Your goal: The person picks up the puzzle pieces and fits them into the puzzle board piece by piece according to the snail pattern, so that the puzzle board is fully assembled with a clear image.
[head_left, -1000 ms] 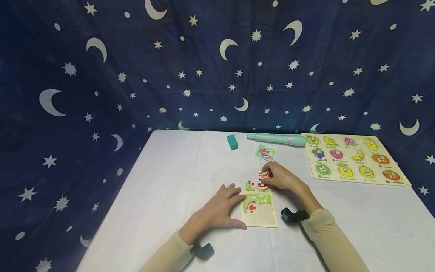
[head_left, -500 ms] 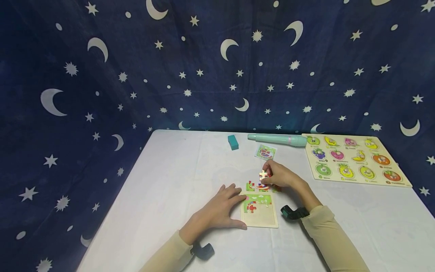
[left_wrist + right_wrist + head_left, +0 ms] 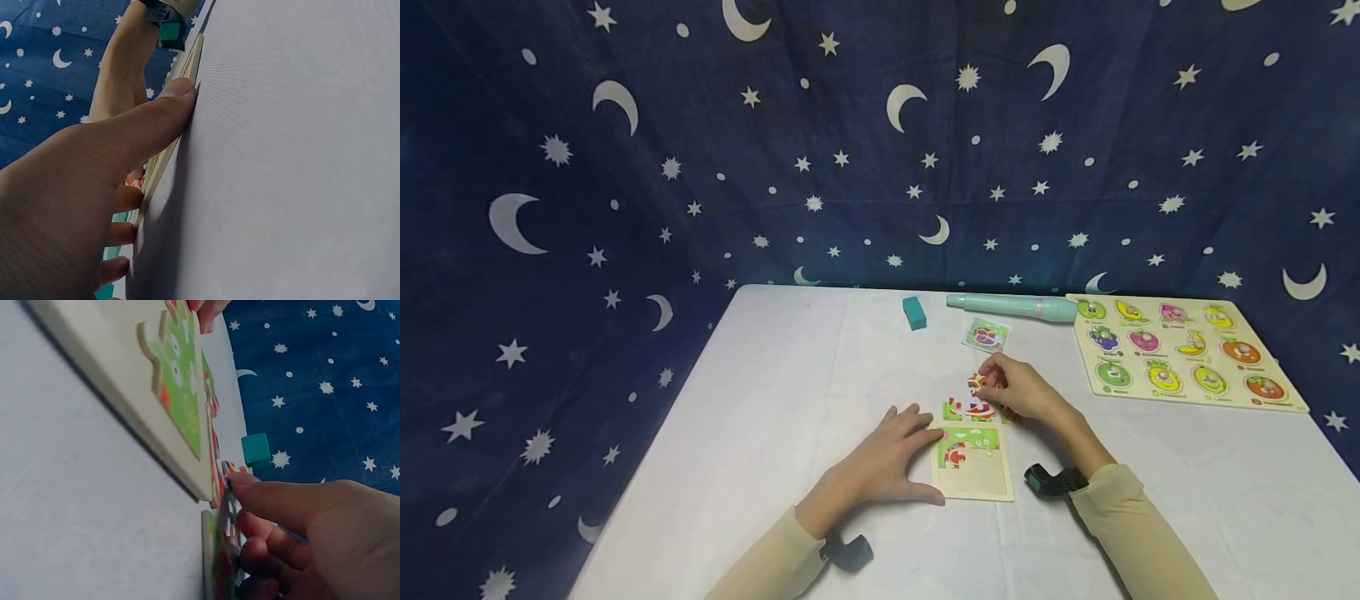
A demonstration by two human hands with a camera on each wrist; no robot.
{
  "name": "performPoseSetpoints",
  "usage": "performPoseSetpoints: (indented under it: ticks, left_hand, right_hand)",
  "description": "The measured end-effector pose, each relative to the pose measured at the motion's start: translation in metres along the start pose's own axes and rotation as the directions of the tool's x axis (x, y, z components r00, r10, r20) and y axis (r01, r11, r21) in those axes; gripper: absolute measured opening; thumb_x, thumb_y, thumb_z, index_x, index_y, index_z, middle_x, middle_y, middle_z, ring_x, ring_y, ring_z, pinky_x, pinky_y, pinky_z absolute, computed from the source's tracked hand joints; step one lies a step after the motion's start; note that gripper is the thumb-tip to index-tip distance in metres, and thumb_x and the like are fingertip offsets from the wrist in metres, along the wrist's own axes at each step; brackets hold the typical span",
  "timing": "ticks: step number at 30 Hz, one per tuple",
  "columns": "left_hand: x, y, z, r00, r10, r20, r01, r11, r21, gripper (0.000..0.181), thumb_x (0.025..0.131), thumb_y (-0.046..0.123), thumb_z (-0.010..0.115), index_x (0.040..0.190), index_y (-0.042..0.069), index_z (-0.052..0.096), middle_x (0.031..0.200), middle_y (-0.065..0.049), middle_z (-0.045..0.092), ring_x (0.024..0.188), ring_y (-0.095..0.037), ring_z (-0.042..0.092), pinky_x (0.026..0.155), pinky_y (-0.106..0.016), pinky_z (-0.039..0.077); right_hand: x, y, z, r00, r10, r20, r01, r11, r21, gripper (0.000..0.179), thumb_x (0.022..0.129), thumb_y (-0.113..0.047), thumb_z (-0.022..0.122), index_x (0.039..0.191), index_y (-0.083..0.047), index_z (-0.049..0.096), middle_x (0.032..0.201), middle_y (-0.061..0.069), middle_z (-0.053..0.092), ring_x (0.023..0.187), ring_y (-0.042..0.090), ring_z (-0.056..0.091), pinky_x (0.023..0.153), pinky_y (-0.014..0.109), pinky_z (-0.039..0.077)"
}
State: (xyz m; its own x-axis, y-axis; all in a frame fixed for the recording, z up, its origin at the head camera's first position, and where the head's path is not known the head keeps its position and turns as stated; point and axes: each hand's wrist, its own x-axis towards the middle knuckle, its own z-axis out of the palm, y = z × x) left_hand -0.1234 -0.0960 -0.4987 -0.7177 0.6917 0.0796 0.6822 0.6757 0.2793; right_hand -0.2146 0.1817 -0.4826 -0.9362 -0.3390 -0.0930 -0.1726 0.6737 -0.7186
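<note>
My right hand (image 3: 1018,390) pinches a red-and-yellow striped jigsaw piece (image 3: 976,384) between thumb and fingers, just above the table behind the wooden puzzle tray (image 3: 973,487). Beneath and beside that hand lie other loose jigsaw pieces (image 3: 952,410), partly covered by its fingers. Several fitted pieces (image 3: 968,438), green with some red, fill the tray's back and left parts; its bare wood shows at front right. My left hand (image 3: 887,462) rests with fingers spread at the tray's left edge. Its thumb (image 3: 159,115) touches the near edge in the left wrist view.
A small picture card (image 3: 987,335) lies behind the right hand. Farther back are a teal block (image 3: 914,313) and a mint-green pen-like tube (image 3: 1011,307). A wooden fruit puzzle board (image 3: 1187,354) stands at the back right, near the starry curtain (image 3: 850,125).
The piece in my right hand has been turned in the fingers: its pale side faced up half a second ago, now its striped side shows. My left hand has stayed put.
</note>
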Motion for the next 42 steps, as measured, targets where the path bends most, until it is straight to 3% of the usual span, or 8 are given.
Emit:
performPoseSetpoints:
  ticks: [7,20,35,42]
  left_hand:
    - [0.0,0.0,0.0,1.0,0.002,-0.001,-0.002,1.0,0.007,0.089,0.077,0.074,0.068,0.147,0.022,0.052,0.151,-0.005,0.048,0.149,-0.031,0.037,0.122,-0.056,0.028]
    - [0.003,-0.001,0.0,1.0,-0.012,0.006,0.012,1.0,0.004,0.09,0.075,0.075,0.068,0.147,0.023,0.051,0.151,-0.005,0.048,0.15,-0.031,0.035,0.123,-0.055,0.026]
    - [0.001,0.0,0.0,1.0,-0.014,0.007,0.014,1.0,0.001,0.091,0.075,0.075,0.069,0.147,0.022,0.051,0.151,-0.005,0.048,0.149,-0.032,0.035,0.122,-0.056,0.027]
    - [0.001,0.0,0.0,1.0,-0.017,0.007,0.017,1.0,0.004,0.09,0.076,0.075,0.069,0.147,0.022,0.051,0.151,-0.005,0.048,0.149,-0.032,0.035,0.122,-0.056,0.027]
  right_hand:
    - [-0.002,0.004,0.002,0.997,0.0,-0.072,-0.003,0.999,-0.042,0.019,0.094,-0.016,0.067,0.11,-0.006,0.063,0.086,0.004,0.061,0.071,0.015,0.053,0.056,0.023,0.045]
    - [-0.016,-0.002,0.0,0.988,-0.093,-0.125,0.091,0.996,-0.025,0.013,0.091,-0.011,0.068,0.102,-0.006,0.065,0.079,0.001,0.063,0.062,0.008,0.052,0.054,0.022,0.044]
    - [-0.039,-0.016,0.003,0.995,-0.094,-0.039,0.094,0.996,-0.003,0.01,0.093,-0.012,0.069,0.101,-0.007,0.067,0.077,0.0,0.066,0.059,0.009,0.056,0.051,0.023,0.048]
    - [-0.05,-0.018,0.008,0.988,-0.153,-0.021,0.152,0.988,-0.04,0.008,0.091,-0.011,0.07,0.098,-0.009,0.067,0.076,-0.006,0.064,0.064,0.003,0.053,0.057,0.02,0.046]
